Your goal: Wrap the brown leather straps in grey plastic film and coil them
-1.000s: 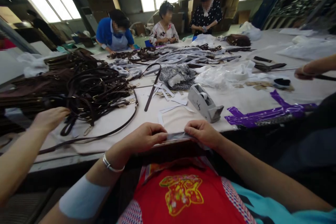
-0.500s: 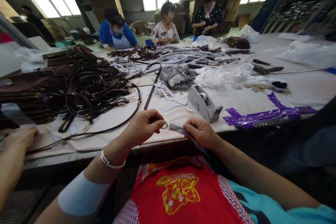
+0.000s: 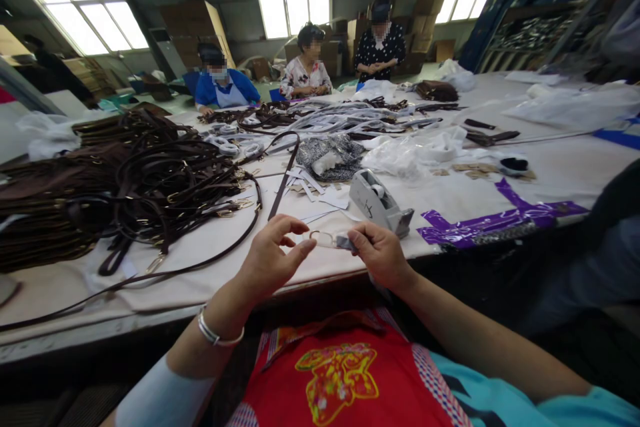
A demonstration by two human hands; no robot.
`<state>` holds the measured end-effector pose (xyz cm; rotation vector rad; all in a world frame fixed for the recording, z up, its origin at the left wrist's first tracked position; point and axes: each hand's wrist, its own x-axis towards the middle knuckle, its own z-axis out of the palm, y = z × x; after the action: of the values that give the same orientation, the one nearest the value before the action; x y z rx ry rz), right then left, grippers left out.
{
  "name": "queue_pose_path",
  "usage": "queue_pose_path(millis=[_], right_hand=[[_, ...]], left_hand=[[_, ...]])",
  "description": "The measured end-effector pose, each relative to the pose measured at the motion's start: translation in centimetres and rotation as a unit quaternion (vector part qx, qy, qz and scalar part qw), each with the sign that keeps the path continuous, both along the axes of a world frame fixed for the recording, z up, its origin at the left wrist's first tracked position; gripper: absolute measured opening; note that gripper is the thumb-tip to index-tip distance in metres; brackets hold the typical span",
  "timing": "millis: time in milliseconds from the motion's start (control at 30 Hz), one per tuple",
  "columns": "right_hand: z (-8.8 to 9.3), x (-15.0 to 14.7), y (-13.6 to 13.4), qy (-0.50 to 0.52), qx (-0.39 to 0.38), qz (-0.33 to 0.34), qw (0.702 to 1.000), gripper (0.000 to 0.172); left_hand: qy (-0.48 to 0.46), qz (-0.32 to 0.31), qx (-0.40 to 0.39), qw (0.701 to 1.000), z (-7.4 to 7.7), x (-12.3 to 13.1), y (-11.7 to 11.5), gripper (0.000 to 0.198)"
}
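Pinching strap end between thumb and forefinger of right hand, at centre, just above table's near edge. Holding its metal clasp out leftward to left hand, loosely curled, thumb and forefinger apart about clasp's tip; cannot tell whether touching. Working just near of dispenser, with purple tape to right and pile of dark straps to left.

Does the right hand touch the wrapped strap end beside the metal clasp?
Touching. The head view shows the right hand pinching the strap end between thumb and fingers.
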<state>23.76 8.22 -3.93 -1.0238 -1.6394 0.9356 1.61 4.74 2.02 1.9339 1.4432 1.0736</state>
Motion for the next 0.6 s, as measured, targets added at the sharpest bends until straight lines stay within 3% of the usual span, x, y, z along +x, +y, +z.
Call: queue_pose_path(millis=[100, 233, 367, 433, 600], right_hand=[[0.0, -0.2, -0.3, -0.007, 0.027, 0.003, 1.000, 0.032], [-0.1, -0.3, -0.4, -0.010, 0.026, 0.019, 0.999, 0.032], [-0.8, 0.2, -0.5, 0.021, -0.052, 0.087, 0.995, 0.028], [-1.0, 0.5, -0.7, 0.010, -0.101, 0.132, 0.986, 0.034], [-0.7, 0.9, -1.3, -0.034, -0.190, 0.172, 0.966, 0.040]], left_hand=[[0.013, -0.005, 0.030, 0.999, -0.7, 1.0, -0.3, 0.018], [-0.078, 0.010, -0.058, 0.995, -1.4, 1.9, 0.3, 0.016], [-0.143, 0.025, -0.119, 0.982, -0.9, 1.1, 1.1, 0.018], [-0.109, 0.036, -0.091, 0.989, -0.5, 0.5, 1.3, 0.016], [0.099, 0.054, 0.070, 0.991, 1.0, 0.1, 1.1, 0.015]])
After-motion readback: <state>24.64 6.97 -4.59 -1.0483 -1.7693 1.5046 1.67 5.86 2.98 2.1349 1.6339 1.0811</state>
